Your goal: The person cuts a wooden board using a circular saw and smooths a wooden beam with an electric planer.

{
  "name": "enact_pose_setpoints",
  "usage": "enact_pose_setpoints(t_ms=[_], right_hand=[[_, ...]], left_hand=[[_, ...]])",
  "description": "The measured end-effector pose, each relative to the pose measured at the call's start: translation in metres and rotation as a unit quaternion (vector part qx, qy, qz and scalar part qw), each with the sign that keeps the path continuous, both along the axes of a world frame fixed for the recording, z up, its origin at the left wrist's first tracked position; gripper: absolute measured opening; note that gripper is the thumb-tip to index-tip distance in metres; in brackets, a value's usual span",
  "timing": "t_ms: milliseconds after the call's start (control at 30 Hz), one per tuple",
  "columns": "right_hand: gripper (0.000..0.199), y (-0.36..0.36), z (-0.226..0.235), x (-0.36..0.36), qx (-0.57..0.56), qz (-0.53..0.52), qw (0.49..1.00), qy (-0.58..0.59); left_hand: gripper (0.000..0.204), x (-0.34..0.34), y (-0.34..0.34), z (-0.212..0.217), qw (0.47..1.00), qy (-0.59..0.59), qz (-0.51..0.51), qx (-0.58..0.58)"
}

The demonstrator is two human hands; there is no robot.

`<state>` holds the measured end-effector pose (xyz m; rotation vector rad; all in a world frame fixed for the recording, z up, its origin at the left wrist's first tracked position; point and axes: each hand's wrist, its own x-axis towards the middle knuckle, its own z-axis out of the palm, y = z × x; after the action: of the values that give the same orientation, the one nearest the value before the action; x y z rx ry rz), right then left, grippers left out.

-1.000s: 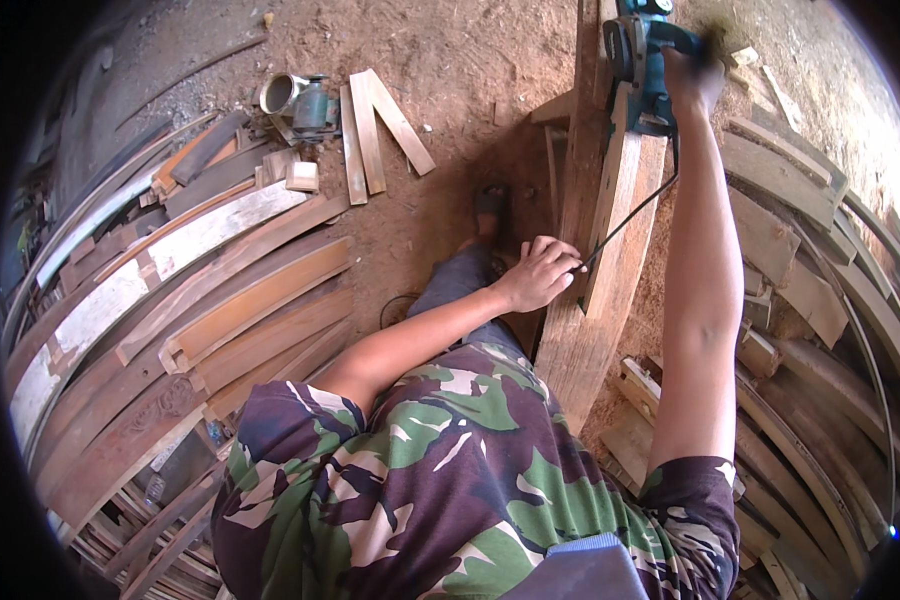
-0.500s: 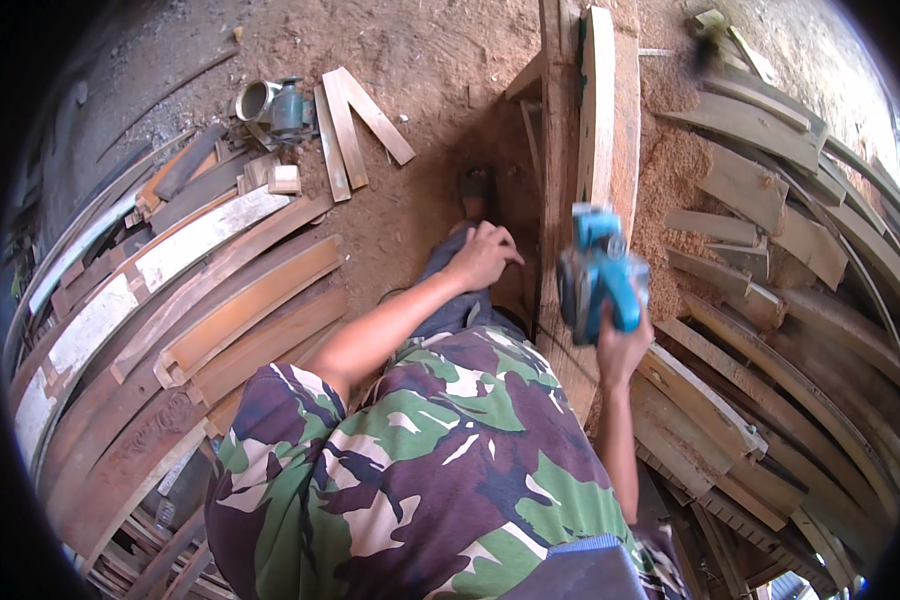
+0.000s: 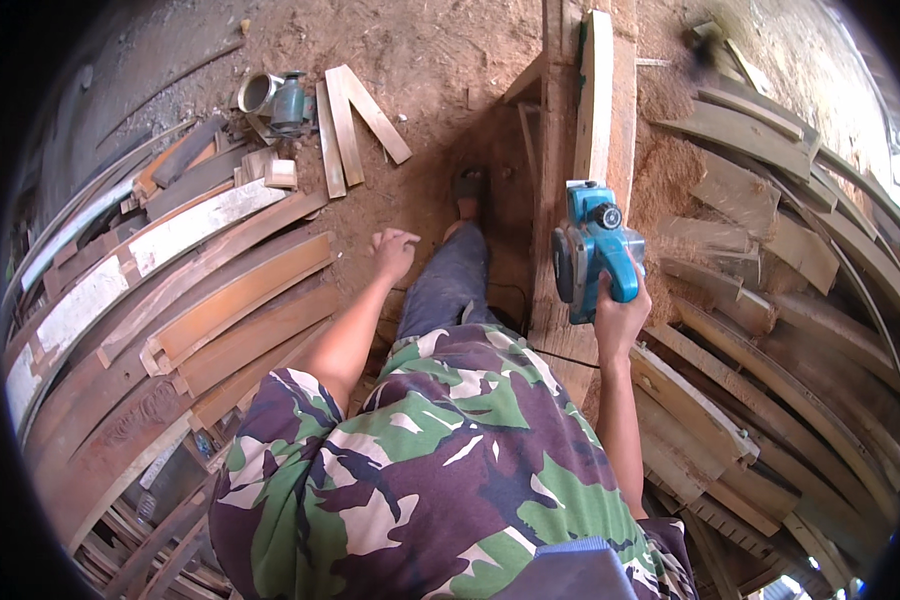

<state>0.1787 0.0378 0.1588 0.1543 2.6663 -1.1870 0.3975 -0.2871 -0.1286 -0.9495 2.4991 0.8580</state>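
A teal electric hand planer (image 3: 600, 255) sits at the near end of a pale wooden board (image 3: 596, 100). My right hand (image 3: 622, 312) is wrapped round its rear handle. The board lies lengthwise on a long wooden beam (image 3: 625, 120) that runs away from me. My left hand (image 3: 394, 254) hangs free beside my left leg, holding nothing, with its fingers loosely bent and apart. A dark cord (image 3: 562, 356) crosses the beam near my right wrist. The planer's underside is hidden.
Stacked planks (image 3: 250, 290) fill the left side, and more lumber (image 3: 750, 400) lies on the right. Wood shavings (image 3: 670, 170) are heaped along the beam's right side. Two or three short slats (image 3: 345, 130) and a green metal tool (image 3: 290, 103) lie on the dirt floor.
My left hand has swung left, away from my thigh. My right hand still grips the planer, which has shifted slightly left and appears sharper now.
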Motion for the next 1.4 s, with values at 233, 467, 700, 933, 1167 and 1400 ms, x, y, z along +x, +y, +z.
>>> enact_pose_setpoints(t_ms=[233,467,700,933,1167,1400], right_hand=[[0.042,-0.03,-0.019,-0.073,0.042,0.045,0.996,0.072],[0.032,-0.088,-0.015,-0.168,0.065,0.042,0.994,0.077],[0.036,-0.147,-0.024,-0.274,0.134,0.002,0.986,0.098],[0.037,-0.198,-0.017,-0.336,0.143,-0.008,0.988,0.066],[0.036,-0.188,-0.039,-0.375,0.109,-0.03,0.987,0.116],[0.012,-0.079,-0.005,-0.206,-0.128,0.024,0.989,-0.074]], left_hand=[[0.028,0.056,-0.02,0.008,0.98,-0.192,0.038,0.033],[0.028,0.018,-0.024,0.027,0.976,-0.2,0.072,0.048],[0.027,-0.015,-0.029,0.028,0.98,-0.178,0.084,0.031],[0.025,-0.027,-0.046,0.042,0.974,-0.198,0.113,0.014],[0.027,-0.094,-0.063,0.06,0.99,-0.132,0.04,0.002],[0.032,-0.139,-0.048,0.028,0.994,0.053,-0.031,0.087]])
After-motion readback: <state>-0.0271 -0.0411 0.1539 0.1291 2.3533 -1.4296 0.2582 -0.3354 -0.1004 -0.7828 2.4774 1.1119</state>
